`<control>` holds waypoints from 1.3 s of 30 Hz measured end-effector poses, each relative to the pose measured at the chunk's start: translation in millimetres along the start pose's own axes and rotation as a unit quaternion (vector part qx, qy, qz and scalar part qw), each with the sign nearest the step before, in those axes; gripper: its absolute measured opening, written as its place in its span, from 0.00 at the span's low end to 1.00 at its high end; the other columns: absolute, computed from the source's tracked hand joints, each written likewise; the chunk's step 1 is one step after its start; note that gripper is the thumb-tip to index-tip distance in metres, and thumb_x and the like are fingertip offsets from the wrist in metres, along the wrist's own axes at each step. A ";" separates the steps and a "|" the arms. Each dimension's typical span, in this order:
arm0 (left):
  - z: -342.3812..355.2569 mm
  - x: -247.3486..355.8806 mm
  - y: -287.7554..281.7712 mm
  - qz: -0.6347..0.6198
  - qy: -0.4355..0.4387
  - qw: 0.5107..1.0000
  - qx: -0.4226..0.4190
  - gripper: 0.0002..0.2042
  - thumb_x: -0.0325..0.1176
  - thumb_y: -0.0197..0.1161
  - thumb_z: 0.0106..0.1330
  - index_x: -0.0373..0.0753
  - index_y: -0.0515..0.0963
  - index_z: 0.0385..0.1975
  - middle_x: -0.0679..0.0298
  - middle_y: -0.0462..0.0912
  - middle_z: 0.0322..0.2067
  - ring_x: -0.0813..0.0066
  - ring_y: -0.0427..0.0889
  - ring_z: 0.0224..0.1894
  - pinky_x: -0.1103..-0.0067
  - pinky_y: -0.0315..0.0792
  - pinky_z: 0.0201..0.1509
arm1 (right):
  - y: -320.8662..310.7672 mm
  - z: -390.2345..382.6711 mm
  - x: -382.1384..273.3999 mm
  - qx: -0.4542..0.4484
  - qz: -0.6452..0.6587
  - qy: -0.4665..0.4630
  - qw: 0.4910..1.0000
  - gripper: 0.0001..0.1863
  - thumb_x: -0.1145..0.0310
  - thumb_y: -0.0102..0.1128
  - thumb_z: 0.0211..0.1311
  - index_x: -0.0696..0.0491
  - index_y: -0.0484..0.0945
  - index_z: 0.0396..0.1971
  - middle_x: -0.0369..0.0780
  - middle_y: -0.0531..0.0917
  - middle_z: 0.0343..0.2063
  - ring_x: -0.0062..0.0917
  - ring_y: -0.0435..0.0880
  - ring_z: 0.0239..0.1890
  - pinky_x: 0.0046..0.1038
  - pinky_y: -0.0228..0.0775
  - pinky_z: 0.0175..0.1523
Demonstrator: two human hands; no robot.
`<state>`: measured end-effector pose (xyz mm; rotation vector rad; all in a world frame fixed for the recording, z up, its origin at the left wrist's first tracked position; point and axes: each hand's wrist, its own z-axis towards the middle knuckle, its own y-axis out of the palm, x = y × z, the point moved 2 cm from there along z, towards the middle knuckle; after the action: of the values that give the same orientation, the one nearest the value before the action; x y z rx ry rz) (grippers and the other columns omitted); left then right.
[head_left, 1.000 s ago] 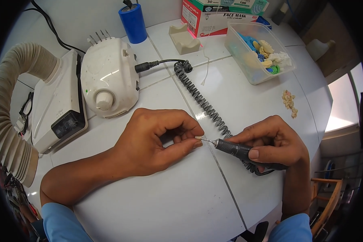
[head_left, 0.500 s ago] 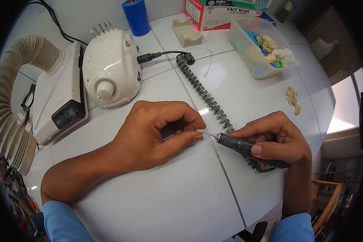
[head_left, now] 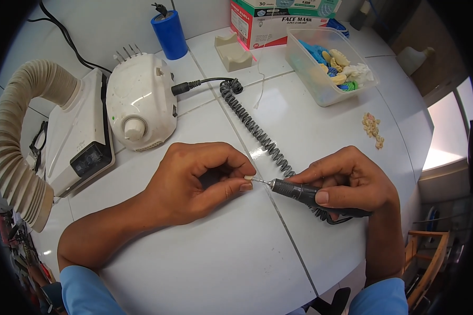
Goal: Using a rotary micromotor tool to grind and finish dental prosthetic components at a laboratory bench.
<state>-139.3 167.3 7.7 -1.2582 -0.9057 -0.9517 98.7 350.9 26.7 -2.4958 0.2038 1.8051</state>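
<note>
My left hand (head_left: pixel 202 181) pinches a small cream-coloured false tooth (head_left: pixel 248 178) between thumb and fingertips; most of it is hidden by them. My right hand (head_left: pixel 349 184) grips a black rotary handpiece (head_left: pixel 294 190) much like a pen. Its thin metal bur (head_left: pixel 261 180) points left and meets the tooth, or nearly so. A coiled grey cord (head_left: pixel 257 128) runs behind the handpiece up to the white micromotor control box (head_left: pixel 142 100), which has a round knob on its front.
At the left stands a white dust extractor (head_left: pixel 76 142) with a ribbed hose (head_left: pixel 16 131). Along the back are a blue cylinder (head_left: pixel 169 37), a beige stand (head_left: pixel 233 52) and mask boxes (head_left: pixel 278 31). A clear plastic tub (head_left: pixel 320 86) and a pile of small cream-pink pieces (head_left: pixel 371 126) lie right.
The whole view has shifted, so the table things appear slightly further left. Both hands keep their grips, the bur still at the tooth.
</note>
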 end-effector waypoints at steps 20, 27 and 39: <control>3.3 -5.8 0.5 -0.024 0.027 0.999 0.011 0.08 0.25 0.76 0.69 0.31 0.85 0.42 0.58 0.90 0.34 0.73 0.90 0.36 0.77 0.84 0.44 | 2.4 2.9 -1.8 0.016 -0.015 -0.018 1.000 0.26 0.73 0.70 0.61 0.67 0.86 0.59 0.43 0.90 0.24 0.13 0.80 0.18 0.15 0.64 0.23; 4.3 -1.4 -2.3 -0.004 0.026 1.000 -0.013 0.04 0.19 0.71 0.72 0.26 0.84 0.41 0.58 0.91 0.36 0.74 0.92 0.42 0.79 0.87 0.49 | 1.2 3.9 -0.6 0.014 -0.018 -0.025 0.999 0.26 0.73 0.70 0.61 0.67 0.86 0.59 0.42 0.90 0.24 0.12 0.79 0.17 0.16 0.62 0.22; 4.5 -1.3 -1.4 0.010 0.044 0.999 -0.012 0.05 0.20 0.72 0.71 0.27 0.84 0.41 0.60 0.90 0.35 0.78 0.90 0.38 0.81 0.84 0.44 | 0.1 1.9 0.1 0.007 -0.031 -0.026 0.999 0.26 0.73 0.70 0.63 0.68 0.85 0.60 0.38 0.85 0.15 0.10 0.75 0.13 0.16 0.54 0.21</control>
<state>-141.2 171.7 7.4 -1.2327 -0.8137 -0.9977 96.9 351.0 26.0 -2.4150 0.1338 1.8351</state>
